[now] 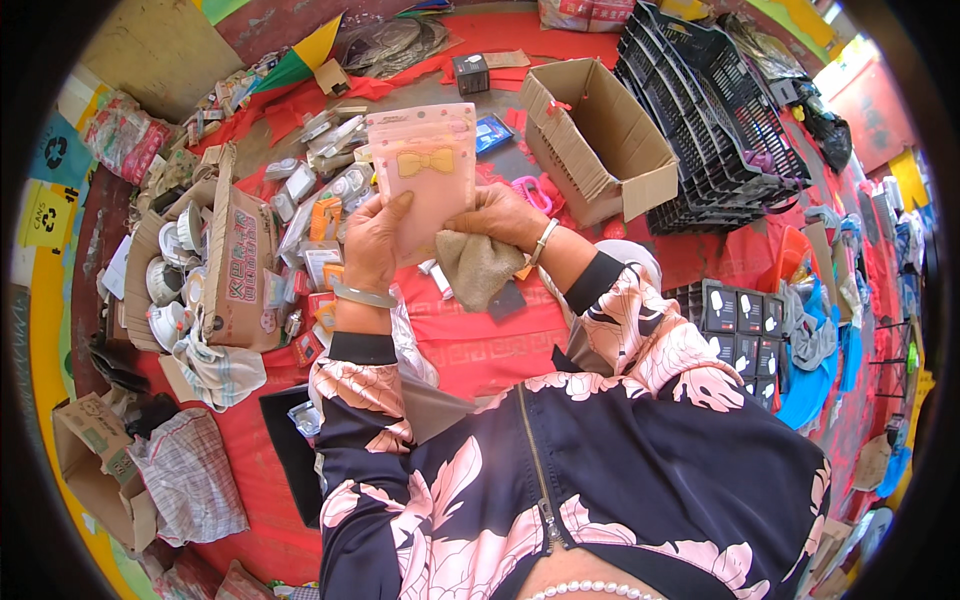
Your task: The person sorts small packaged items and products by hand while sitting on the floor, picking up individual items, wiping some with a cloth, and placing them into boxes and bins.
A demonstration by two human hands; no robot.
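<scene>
A flat pink pouch (428, 150) with a yellow bow printed on it stands upright in front of me. My left hand (372, 240) grips its left edge, thumb across the front. At the pouch's lower right, my right hand (505, 217) is closed, its fingers touching the pouch. A grey-brown cloth (478, 268) hangs from that same hand, overlapping the pouch's bottom corner. Behind the left hand lies a pile of small packaged goods (325, 215), partly covered by the hand and pouch.
An open cardboard box (600, 140) sits ahead on the right, beside stacked black plastic crates (715, 120). To the left, another carton (240, 260) holds round white light fittings (172, 280). Small black boxes (745, 325) stand at right on the red floor covering (460, 345).
</scene>
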